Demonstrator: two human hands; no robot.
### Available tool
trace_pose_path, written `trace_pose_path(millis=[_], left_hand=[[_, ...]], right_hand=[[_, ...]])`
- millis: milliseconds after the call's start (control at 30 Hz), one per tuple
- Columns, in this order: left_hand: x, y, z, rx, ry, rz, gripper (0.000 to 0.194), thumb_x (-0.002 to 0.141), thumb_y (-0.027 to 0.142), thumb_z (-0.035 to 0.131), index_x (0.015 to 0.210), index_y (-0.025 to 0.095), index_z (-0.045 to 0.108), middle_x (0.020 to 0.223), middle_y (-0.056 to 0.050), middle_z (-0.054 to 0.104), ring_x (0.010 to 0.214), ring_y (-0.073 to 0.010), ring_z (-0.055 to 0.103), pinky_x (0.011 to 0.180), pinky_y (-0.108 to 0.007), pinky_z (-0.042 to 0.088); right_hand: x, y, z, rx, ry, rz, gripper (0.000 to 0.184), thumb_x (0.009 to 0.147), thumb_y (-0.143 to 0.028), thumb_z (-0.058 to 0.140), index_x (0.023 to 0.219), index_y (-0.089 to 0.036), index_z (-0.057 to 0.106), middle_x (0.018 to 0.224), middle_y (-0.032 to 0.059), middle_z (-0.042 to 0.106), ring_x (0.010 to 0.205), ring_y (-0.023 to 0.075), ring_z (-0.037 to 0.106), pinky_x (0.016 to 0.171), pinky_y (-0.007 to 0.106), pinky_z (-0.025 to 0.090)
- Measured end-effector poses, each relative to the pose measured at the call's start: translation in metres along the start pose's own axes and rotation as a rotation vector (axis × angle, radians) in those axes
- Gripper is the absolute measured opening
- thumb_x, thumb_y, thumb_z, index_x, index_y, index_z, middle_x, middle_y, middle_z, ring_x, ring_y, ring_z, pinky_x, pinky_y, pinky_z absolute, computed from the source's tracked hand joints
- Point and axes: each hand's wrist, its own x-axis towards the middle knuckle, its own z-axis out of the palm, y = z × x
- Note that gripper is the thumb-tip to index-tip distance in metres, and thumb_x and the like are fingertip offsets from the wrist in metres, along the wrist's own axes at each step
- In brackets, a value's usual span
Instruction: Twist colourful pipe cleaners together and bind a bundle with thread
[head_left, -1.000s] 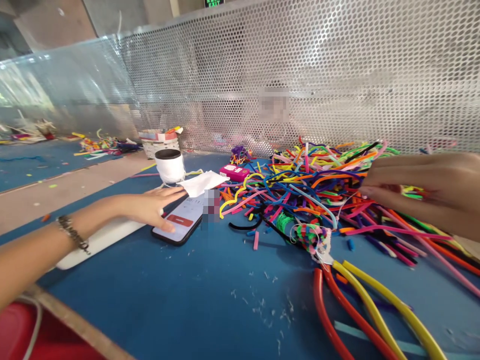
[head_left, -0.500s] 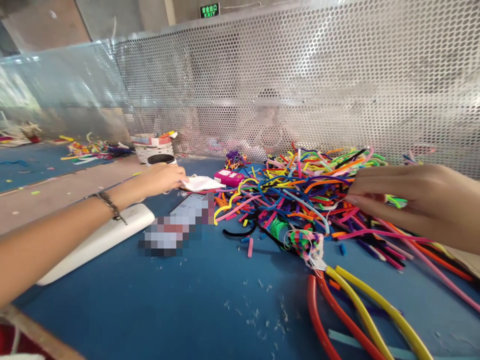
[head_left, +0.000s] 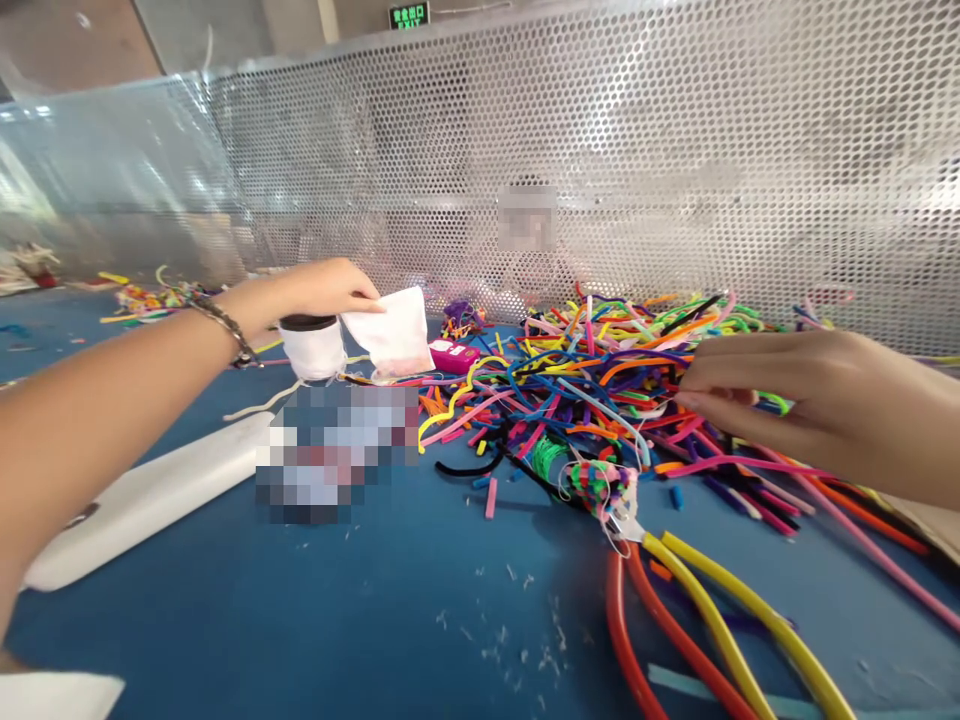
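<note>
My left hand pinches the top corner of a flat white packet, which hangs upright with a pinkish lower edge. Beside it stands a white roll with a dark opening. My right hand is closed in a pinch over the right side of a pile of fuzzy coloured pipe cleaners. A thin pale thread seems to run down from its fingertips. Below lies a small multicoloured bundle of cut pieces with loose white thread, by a green thread spool.
Tools with red handles and yellow handles lie at the front right. A long white object and a blurred-out phone lie left. A magenta box is behind. Perforated metal panels close off the back.
My left hand has lifted the white packet off the table, turning it upright. The view has shifted slightly; my right hand keeps its pinch over the pile.
</note>
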Motion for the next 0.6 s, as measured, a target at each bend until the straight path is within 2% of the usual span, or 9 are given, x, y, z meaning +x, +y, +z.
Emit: trace_pose_path(millis=[100, 200, 333, 467, 600], left_hand=[[-0.005, -0.002, -0.003, -0.122, 0.003, -0.024, 0.025, 0.073, 0.028, 0.056, 0.052, 0.013, 0.054, 0.044, 0.011, 0.046, 0.048, -0.0041, 0.031, 0.05, -0.018, 0.02], [-0.006, -0.007, -0.002, -0.195, -0.012, -0.031, 0.022, 0.071, 0.023, 0.059, 0.053, 0.013, 0.053, 0.044, 0.013, 0.044, 0.05, -0.0037, 0.031, 0.051, -0.016, 0.02], [-0.005, -0.01, 0.0, -0.125, -0.051, -0.087, 0.02, 0.073, 0.026, 0.058, 0.059, 0.012, 0.057, 0.047, 0.012, 0.048, 0.052, -0.0052, 0.031, 0.052, -0.018, 0.02], [-0.009, -0.006, 0.0, -0.092, 0.007, -0.157, 0.022, 0.073, 0.028, 0.059, 0.057, 0.012, 0.054, 0.044, 0.011, 0.043, 0.05, -0.0056, 0.028, 0.051, -0.019, 0.018], [-0.015, -0.005, 0.003, 0.042, 0.076, -0.167, 0.021, 0.076, 0.033, 0.054, 0.066, 0.015, 0.054, 0.054, 0.008, 0.043, 0.052, -0.0055, 0.032, 0.051, -0.017, 0.019]], right_hand=[[0.0, 0.001, 0.0, -0.016, -0.018, -0.052, 0.024, 0.087, -0.032, 0.036, 0.069, -0.021, 0.049, 0.059, 0.0004, 0.05, 0.05, 0.0098, 0.044, 0.046, 0.026, 0.032], [0.001, 0.0, 0.0, -0.019, -0.016, -0.052, 0.024, 0.087, -0.032, 0.036, 0.069, -0.021, 0.048, 0.06, 0.0008, 0.05, 0.05, 0.0103, 0.044, 0.046, 0.027, 0.032], [0.002, -0.001, 0.0, -0.033, -0.023, -0.052, 0.025, 0.087, -0.033, 0.035, 0.07, -0.021, 0.049, 0.061, 0.001, 0.051, 0.051, 0.0107, 0.046, 0.047, 0.028, 0.032], [0.001, -0.001, -0.001, -0.04, -0.022, -0.058, 0.025, 0.088, -0.033, 0.035, 0.07, -0.021, 0.048, 0.061, 0.0007, 0.051, 0.05, 0.0102, 0.046, 0.046, 0.027, 0.032], [0.001, 0.0, -0.003, -0.075, -0.033, -0.056, 0.025, 0.087, -0.032, 0.035, 0.072, -0.021, 0.051, 0.062, 0.0019, 0.053, 0.051, 0.0116, 0.048, 0.046, 0.028, 0.033]])
